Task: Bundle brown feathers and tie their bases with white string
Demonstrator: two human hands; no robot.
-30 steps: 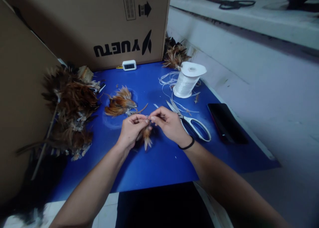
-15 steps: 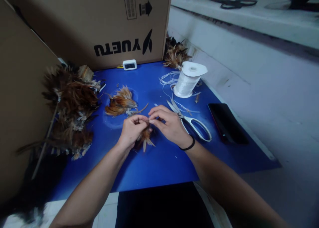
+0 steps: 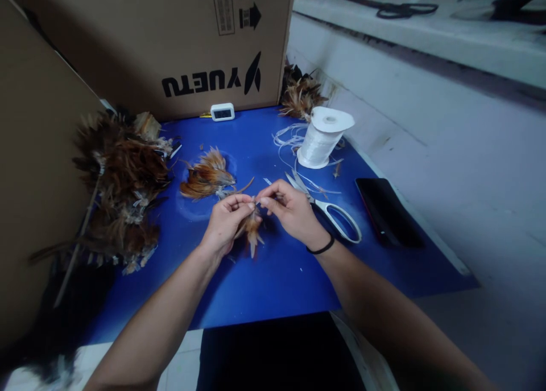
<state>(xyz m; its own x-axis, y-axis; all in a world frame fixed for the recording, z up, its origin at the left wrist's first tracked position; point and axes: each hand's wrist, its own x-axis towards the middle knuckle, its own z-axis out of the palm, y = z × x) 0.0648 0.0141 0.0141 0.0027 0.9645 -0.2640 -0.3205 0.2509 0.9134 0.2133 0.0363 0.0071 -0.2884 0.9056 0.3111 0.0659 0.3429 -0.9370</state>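
Observation:
My left hand (image 3: 224, 220) is closed around a small bunch of brown feathers (image 3: 253, 234), whose tips hang down below the fingers. Thumb and forefinger pinch its quill ends. Right against them, my right hand (image 3: 294, 212) is closed in a pinch at the same ends; what its fingertips hold is too small to make out. Just beyond my left hand lies another bunch of orange-brown feathers (image 3: 205, 177). Scissors (image 3: 336, 217) with white and black handles lie beside my right hand, blades partly apart. Behind them stands a spool of clear ribbon (image 3: 322, 143) with loose loops around it.
Piled feather bunches (image 3: 123, 180) line the left side of the blue tabletop (image 3: 273, 294). A phone (image 3: 388, 212) lies at right. At the back are a small white digital display (image 3: 222, 112), a large carton (image 3: 128, 49) and more feathers (image 3: 302, 95).
My right hand's fingertips have drawn slightly right and turned at the quill ends. The feather bunch in my left hand has tilted, its tips hanging straighter.

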